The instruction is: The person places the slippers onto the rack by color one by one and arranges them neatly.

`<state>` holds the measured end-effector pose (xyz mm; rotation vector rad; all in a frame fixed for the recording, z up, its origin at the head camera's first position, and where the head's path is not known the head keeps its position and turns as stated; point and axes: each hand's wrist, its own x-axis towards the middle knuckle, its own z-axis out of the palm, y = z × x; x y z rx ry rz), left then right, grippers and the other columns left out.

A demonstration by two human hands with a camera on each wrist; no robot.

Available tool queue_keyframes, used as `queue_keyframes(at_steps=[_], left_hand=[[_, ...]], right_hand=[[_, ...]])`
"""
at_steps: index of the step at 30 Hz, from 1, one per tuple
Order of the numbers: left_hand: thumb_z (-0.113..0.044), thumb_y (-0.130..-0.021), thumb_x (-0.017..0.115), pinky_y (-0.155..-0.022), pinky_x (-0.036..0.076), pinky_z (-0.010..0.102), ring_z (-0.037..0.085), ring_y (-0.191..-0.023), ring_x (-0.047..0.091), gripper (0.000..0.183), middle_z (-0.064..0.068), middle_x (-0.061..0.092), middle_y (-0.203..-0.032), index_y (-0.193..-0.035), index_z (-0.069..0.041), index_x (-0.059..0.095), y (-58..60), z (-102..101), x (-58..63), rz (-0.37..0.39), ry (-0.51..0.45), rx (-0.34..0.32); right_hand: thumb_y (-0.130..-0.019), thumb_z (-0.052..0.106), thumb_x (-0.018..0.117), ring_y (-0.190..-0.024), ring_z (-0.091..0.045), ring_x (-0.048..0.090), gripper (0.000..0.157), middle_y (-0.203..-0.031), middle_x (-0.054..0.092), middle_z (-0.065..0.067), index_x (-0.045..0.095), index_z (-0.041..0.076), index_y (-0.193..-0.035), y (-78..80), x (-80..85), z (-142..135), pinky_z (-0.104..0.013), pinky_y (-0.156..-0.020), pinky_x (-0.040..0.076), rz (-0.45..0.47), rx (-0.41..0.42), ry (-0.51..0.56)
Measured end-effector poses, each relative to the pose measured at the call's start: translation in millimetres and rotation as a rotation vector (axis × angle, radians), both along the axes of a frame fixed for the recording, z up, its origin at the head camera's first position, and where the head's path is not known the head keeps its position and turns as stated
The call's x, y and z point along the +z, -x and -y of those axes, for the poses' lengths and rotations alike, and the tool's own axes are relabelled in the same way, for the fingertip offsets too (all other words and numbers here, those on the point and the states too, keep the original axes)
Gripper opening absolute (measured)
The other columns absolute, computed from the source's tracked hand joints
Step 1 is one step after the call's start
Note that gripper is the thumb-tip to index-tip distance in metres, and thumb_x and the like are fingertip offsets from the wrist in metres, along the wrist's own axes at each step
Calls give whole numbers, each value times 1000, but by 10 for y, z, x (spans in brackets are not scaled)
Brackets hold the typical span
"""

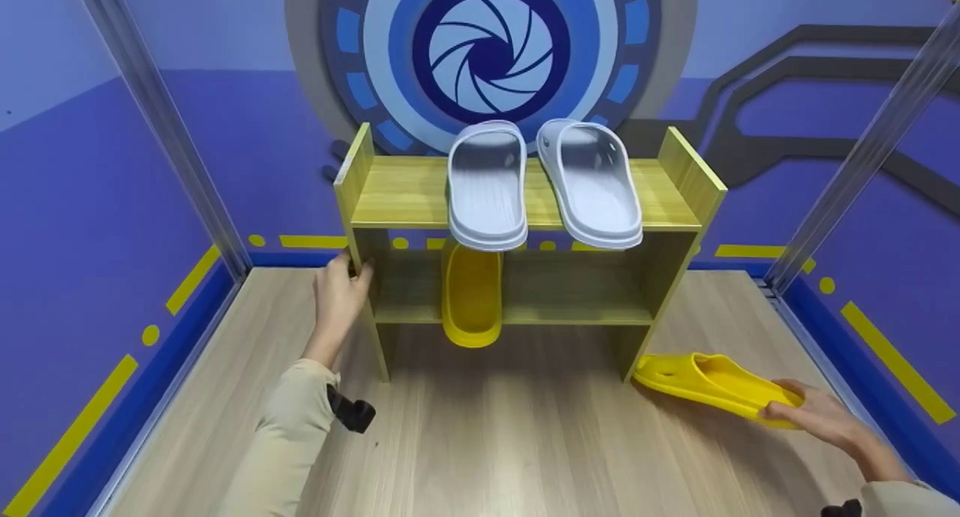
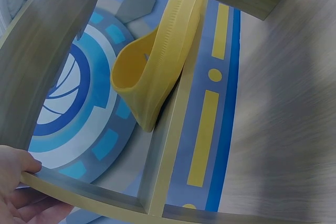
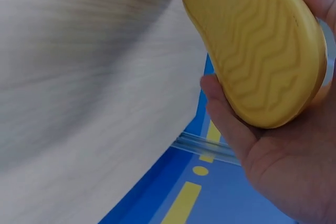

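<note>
My right hand point(image 1: 821, 419) grips a yellow slipper point(image 1: 716, 386) by its heel end, to the right of a small wooden rack point(image 1: 679, 168). In the right wrist view, the zigzag sole point(image 3: 262, 51) faces the camera, with fingers and thumb on either side of the heel. My left hand point(image 1: 337, 292) holds the rack's left side panel, thumb on the inner face and fingers outside. Another yellow slipper point(image 1: 472, 296) sits on the middle shelf point(image 1: 577, 288), its heel jutting past the front edge. Two light grey slippers point(image 1: 487, 190) point(image 1: 596, 187) lie on the top shelf.
The rack stands on a wood-grain floor point(image 1: 487, 442) against a purple back wall with a round aperture design point(image 1: 491, 48). Purple side panels with yellow marks and metal posts point(image 1: 877, 134) bound the space left and right.
</note>
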<state>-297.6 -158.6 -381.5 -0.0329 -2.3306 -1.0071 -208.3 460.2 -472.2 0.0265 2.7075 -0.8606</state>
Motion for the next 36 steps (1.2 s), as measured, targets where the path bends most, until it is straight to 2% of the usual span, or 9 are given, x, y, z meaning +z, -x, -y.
queue_keyframes(at_steps=[4,8,13,18,25,31,36], left_hand=[[-13,-83,58,-53,40,39,27,-59,51,17,14,57,-67,-75,1,55,0,-1,6,15,-1,4],[-12,-83,58,-54,40,39,26,-60,51,16,14,57,-68,-75,2,55,5,1,7,16,-2,4],[-12,-83,58,-55,41,40,27,-62,53,15,15,59,-69,-76,2,57,12,2,13,16,-8,3],[-10,-82,58,-55,42,41,27,-62,54,14,15,60,-69,-75,1,56,17,5,10,5,-3,1],[-9,-80,58,-56,43,42,29,-66,57,11,16,61,-72,-76,1,57,17,3,-12,-4,1,2],[-10,-81,58,-59,43,43,31,-69,58,12,18,62,-75,-79,3,58,15,3,-12,0,-2,7],[-10,-81,58,-59,43,43,31,-69,58,13,18,62,-74,-79,3,58,7,0,2,0,-8,8]], right_hand=[[-87,39,47,-79,-21,45,71,-85,49,-8,29,-19,-124,-13,69,-78,-35,-65,37,94,33,76],[-87,38,44,-81,-22,44,69,-87,48,-8,29,-18,-124,-32,109,-141,-35,-66,37,183,68,127],[-87,38,44,-83,-22,43,67,-88,47,-8,30,-16,-125,-56,105,-85,-36,-66,36,233,93,151],[-86,35,46,-83,-22,44,66,-89,48,-9,29,-15,-127,-42,65,92,-36,-67,36,200,129,190],[-85,29,49,-83,-22,46,66,-94,50,-11,26,-14,-129,-8,44,387,-35,-70,36,136,232,287],[-85,24,49,-83,-20,48,63,-95,50,-13,25,-13,-129,13,118,581,-30,-69,39,79,302,359],[-84,23,49,-82,-21,50,65,-95,49,-16,21,-12,-131,12,231,697,-27,-71,42,43,317,415]])
